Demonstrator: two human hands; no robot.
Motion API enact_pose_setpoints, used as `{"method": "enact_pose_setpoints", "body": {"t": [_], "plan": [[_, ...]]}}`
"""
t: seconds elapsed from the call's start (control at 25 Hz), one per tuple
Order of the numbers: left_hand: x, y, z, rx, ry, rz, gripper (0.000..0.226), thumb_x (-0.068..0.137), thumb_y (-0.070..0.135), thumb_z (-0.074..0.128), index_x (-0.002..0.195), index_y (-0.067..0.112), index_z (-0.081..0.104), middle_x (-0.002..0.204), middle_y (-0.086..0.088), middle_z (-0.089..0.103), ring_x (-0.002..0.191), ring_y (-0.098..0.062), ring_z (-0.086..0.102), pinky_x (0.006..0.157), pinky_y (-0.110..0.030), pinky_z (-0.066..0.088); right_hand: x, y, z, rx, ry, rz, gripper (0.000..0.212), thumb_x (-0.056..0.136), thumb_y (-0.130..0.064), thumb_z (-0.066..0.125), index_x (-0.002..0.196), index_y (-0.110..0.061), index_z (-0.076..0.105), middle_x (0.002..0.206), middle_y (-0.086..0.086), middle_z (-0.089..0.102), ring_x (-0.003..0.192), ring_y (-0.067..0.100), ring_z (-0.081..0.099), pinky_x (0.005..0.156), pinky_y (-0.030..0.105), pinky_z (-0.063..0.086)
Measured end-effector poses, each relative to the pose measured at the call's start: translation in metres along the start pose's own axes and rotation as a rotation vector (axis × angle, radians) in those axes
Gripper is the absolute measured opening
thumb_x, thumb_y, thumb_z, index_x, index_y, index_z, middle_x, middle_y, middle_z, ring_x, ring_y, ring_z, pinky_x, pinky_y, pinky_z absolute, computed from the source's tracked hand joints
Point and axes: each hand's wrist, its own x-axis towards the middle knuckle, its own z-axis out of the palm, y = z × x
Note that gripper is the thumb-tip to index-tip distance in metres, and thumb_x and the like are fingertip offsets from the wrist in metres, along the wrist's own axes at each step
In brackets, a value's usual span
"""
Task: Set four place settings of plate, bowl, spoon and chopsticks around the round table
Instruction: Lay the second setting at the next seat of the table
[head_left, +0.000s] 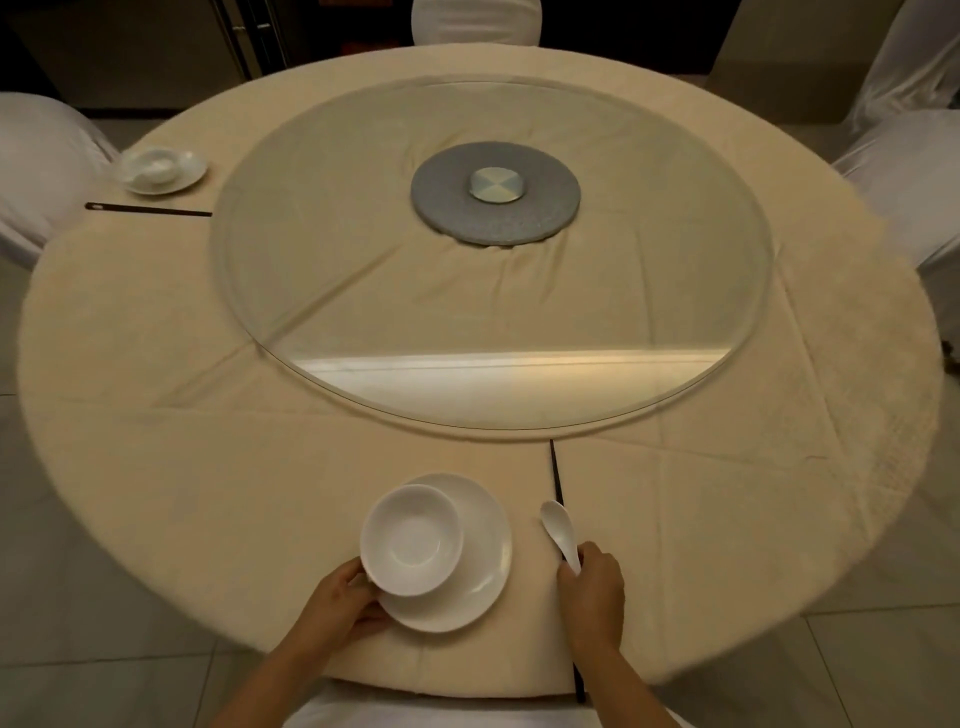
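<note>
At the near edge of the round table (156, 364) a white plate (480, 561) carries a white bowl (413, 540) on its left side. My left hand (345, 603) holds the plate's left rim, with the thumb against the bowl. To the right, my right hand (589, 587) grips the handle of a white spoon (558, 525) and a pair of dark chopsticks (556, 473) that point toward the table's centre. At the far left sit a second plate (192, 169) with a bowl (153, 163) and spoon, and chopsticks (148, 209) beside it.
A glass turntable (363, 312) on a grey base (545, 213) fills the table's middle. White-covered chairs stand at the left (41, 166), far side (475, 21) and right (904, 176). Another chair is under me at the near edge.
</note>
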Motion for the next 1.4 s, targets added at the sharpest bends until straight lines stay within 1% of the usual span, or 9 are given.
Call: {"method": "enact_pose_setpoints", "body": {"t": [0.12,0.24,0.32,0.4,0.52,0.6,0.8,1.0,1.4], "plan": [[0.003,0.003,-0.001,0.074,0.001,-0.011,0.019,0.09,0.011,0.055,0.103,0.023,0.06,0.091,-0.013,0.072,0.074,-0.025,0.072,0.059,-0.03,0.058,0.0,0.001,0.001,-0.047,0.004,-0.009,0.007,0.089,-0.01,0.054,0.089,-0.004,0.057,0.09,0.01,0.054,0.068,0.018,0.051,0.057,0.024,0.039],[0.002,0.007,-0.003,0.241,-0.011,0.076,0.016,0.092,0.017,0.053,0.106,0.021,0.057,0.084,-0.01,0.072,0.065,-0.023,0.072,0.054,-0.029,0.058,0.001,0.002,-0.001,0.015,-0.019,-0.016,0.01,0.086,-0.011,0.058,0.092,-0.004,0.057,0.089,0.011,0.057,0.072,0.02,0.054,0.053,0.021,0.036],[0.0,0.011,-0.005,0.405,-0.011,0.116,0.016,0.092,0.018,0.05,0.108,0.017,0.055,0.085,-0.01,0.07,0.06,-0.023,0.072,0.054,-0.03,0.057,0.001,0.003,-0.005,0.071,-0.048,-0.023,0.011,0.084,-0.012,0.062,0.09,-0.004,0.058,0.085,0.011,0.06,0.073,0.022,0.056,0.054,0.023,0.037],[-0.002,0.016,-0.012,0.467,0.073,0.125,0.021,0.09,0.009,0.045,0.108,0.013,0.056,0.086,-0.01,0.068,0.057,-0.023,0.07,0.052,-0.029,0.056,0.005,0.002,-0.012,0.143,-0.04,0.001,0.007,0.082,-0.011,0.064,0.08,-0.007,0.058,0.074,0.007,0.059,0.065,0.019,0.054,0.052,0.024,0.038],[-0.005,0.024,-0.026,0.379,0.22,0.217,0.03,0.09,0.004,0.047,0.119,0.01,0.053,0.094,-0.011,0.062,0.065,-0.03,0.068,0.057,-0.033,0.055,0.02,0.003,-0.026,0.251,0.053,0.064,0.022,0.081,-0.009,0.064,0.065,-0.012,0.05,0.058,0.001,0.05,0.051,0.012,0.044,0.045,0.02,0.033],[-0.004,0.032,-0.027,0.339,0.254,0.256,0.028,0.091,0.009,0.05,0.119,0.009,0.055,0.098,-0.012,0.062,0.069,-0.028,0.069,0.059,-0.032,0.055,0.026,0.003,-0.029,0.213,0.021,0.065,0.028,0.081,-0.01,0.065,0.06,-0.013,0.047,0.055,0.0,0.047,0.048,0.01,0.041,0.044,0.02,0.03],[0.0,0.042,-0.005,0.259,0.203,0.186,0.016,0.091,0.01,0.052,0.105,0.006,0.061,0.09,-0.014,0.066,0.071,-0.028,0.069,0.062,-0.034,0.057,0.021,0.007,-0.015,0.116,-0.089,0.08,0.02,0.083,-0.014,0.067,0.068,-0.006,0.056,0.06,0.002,0.053,0.05,0.01,0.045,0.044,0.02,0.031],[0.001,0.039,-0.004,0.197,0.216,0.195,0.018,0.089,0.001,0.051,0.099,0.01,0.062,0.079,-0.01,0.068,0.067,-0.026,0.069,0.057,-0.03,0.056,0.021,0.008,-0.019,0.037,-0.134,0.08,0.017,0.083,-0.014,0.066,0.073,-0.007,0.056,0.068,0.005,0.055,0.057,0.013,0.049,0.045,0.019,0.033],[0.0,0.037,0.006,0.188,0.211,0.182,0.018,0.088,0.0,0.052,0.096,0.012,0.063,0.075,-0.012,0.068,0.063,-0.025,0.069,0.052,-0.027,0.057,0.005,0.008,-0.013,-0.023,-0.12,0.098,0.032,0.085,-0.01,0.06,0.059,-0.015,0.043,0.058,-0.001,0.046,0.05,0.009,0.043,0.043,0.02,0.029]]}}
